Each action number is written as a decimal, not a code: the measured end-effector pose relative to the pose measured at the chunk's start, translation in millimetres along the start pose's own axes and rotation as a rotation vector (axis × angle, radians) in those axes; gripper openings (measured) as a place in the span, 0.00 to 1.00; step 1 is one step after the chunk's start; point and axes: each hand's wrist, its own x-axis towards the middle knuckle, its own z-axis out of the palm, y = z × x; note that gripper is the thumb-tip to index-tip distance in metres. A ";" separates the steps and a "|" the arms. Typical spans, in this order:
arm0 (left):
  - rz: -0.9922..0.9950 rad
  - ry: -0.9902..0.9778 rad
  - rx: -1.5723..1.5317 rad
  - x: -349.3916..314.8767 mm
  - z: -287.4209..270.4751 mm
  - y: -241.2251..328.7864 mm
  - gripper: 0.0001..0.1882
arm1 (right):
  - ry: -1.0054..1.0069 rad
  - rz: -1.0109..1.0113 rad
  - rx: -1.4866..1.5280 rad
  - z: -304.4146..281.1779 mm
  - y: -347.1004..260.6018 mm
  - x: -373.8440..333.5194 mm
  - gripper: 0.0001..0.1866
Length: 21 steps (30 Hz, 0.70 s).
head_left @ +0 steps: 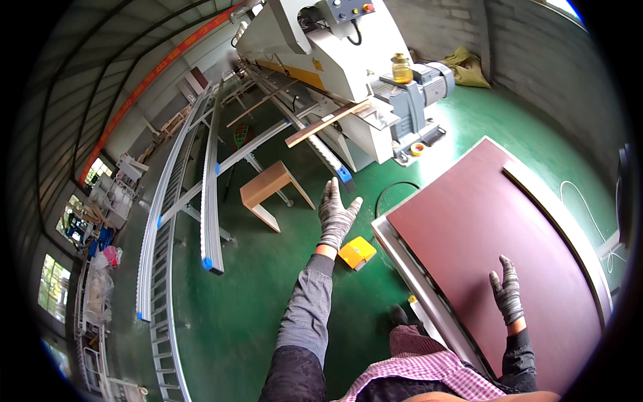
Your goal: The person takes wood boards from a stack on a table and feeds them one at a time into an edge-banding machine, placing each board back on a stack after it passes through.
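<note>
The grey striped-gloved left hand, empty, fingers spread, is nearer the flat brown wooden strip, which lies beyond it, long axis slanting up rightward; the likewise empty gloved right hand hovers over the reddish-brown table.

Daylight enters through windows at left and a glaring one at upper right. Glare whitens the green floor near the motor; a soft shadow darkens the worktop. The lens bends the roof, black rims everything, and distant detail seems blurred.
</note>
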 end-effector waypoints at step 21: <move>0.061 -0.523 0.345 417.7 192.4 -317.6 0.58 | 0.002 0.231 0.343 268.8 -248.4 223.5 0.14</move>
